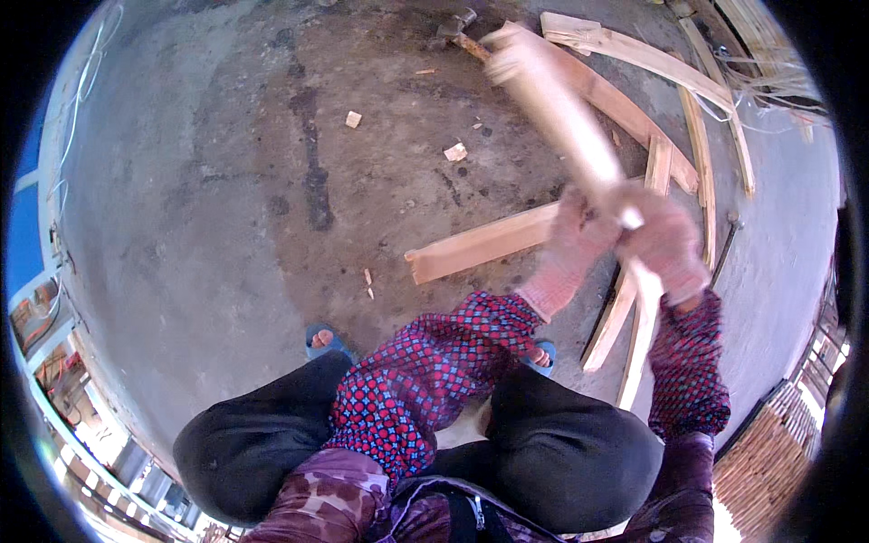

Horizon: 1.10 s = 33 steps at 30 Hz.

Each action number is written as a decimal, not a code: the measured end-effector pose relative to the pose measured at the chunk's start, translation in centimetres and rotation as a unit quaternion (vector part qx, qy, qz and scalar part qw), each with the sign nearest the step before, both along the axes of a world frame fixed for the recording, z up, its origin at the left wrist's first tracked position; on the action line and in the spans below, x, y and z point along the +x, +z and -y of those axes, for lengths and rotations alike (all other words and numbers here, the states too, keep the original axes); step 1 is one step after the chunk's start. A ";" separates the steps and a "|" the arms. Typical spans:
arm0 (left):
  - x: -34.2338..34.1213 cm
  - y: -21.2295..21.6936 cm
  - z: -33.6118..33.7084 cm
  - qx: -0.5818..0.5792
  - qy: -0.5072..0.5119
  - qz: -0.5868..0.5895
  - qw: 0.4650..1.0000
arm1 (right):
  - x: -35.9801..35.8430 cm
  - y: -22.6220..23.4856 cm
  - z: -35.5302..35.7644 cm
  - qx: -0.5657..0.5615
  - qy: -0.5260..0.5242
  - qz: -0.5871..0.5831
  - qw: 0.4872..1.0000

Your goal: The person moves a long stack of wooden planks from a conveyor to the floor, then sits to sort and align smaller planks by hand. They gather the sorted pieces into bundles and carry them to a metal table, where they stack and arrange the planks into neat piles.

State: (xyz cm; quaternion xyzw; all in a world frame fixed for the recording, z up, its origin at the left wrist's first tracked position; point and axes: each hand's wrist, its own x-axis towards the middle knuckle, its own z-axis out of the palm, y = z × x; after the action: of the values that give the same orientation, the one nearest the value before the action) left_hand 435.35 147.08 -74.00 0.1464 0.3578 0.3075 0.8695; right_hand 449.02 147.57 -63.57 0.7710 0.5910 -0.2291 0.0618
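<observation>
Crouched low over a concrete floor (226,208), knees in dark trousers, feet in blue sandals (324,340). Both hands in pinkish work gloves, left hand (572,242) and right hand (668,244), clenched close together around a pale wooden stick (552,104) raised off the floor and blurred along its upper length, top end reaching toward the far edge of the floor. Lower end of the same stick seemingly showing just under the hands, though hard to tell from the slats behind.

Directly beneath the hands, a flat plank (480,242) lying crosswise on the floor, near end pointing toward the middle of the floor. Beside it, toward the right edge, several thin slats (634,335) leaning or lying lengthwise. Farther off, near the far right corner, longer boards (634,109) stacked loosely and overlapping. A hammer (457,29) resting at the far edge, untouched. Small wood chips (455,151) scattered over the middle of the floor.

Judged from the layout: work well under way rather than near an end. Chips already on the floor, a handful of slats set apart, but a fair pile of uncut boards left at the far right. Stacked thin strips (769,452) at the near right edge, possibly finished pieces; cannot tell for sure.
</observation>
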 end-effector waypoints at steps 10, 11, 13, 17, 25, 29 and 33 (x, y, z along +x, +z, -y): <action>-15.1 -0.8 -6.4 -0.065 0.205 0.114 0.970 | -1.1 -7.8 0.1 0.012 0.212 0.099 0.972; -16.0 -1.4 -6.8 -0.062 0.203 0.158 0.964 | -1.1 -7.7 0.1 -0.042 0.205 0.078 0.975; -17.2 -1.8 -6.9 -0.065 0.203 0.185 0.959 | -1.1 -6.9 -1.1 -0.068 0.208 0.095 0.971; -16.8 -0.8 -6.8 -0.078 0.190 0.148 0.967 | 1.7 -7.1 -2.4 0.061 0.114 0.168 0.977; -15.2 -1.4 -7.6 -0.028 0.158 -0.002 0.987 | 1.4 -2.1 -9.7 0.243 -0.103 -0.088 0.960; -15.2 -0.9 -8.5 0.046 0.052 -0.182 0.981 | -0.7 -0.3 -11.3 0.219 -0.171 -0.449 0.850; -13.6 1.7 -9.9 0.187 -0.068 -0.422 0.884 | -1.5 -0.8 -9.6 0.190 -0.218 -0.613 0.735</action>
State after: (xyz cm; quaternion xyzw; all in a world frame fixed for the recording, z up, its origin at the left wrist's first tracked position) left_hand 421.75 157.01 -72.25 0.4463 0.6160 0.2182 0.6114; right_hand 447.49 157.13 -64.34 0.5667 0.3479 -0.5427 -0.5131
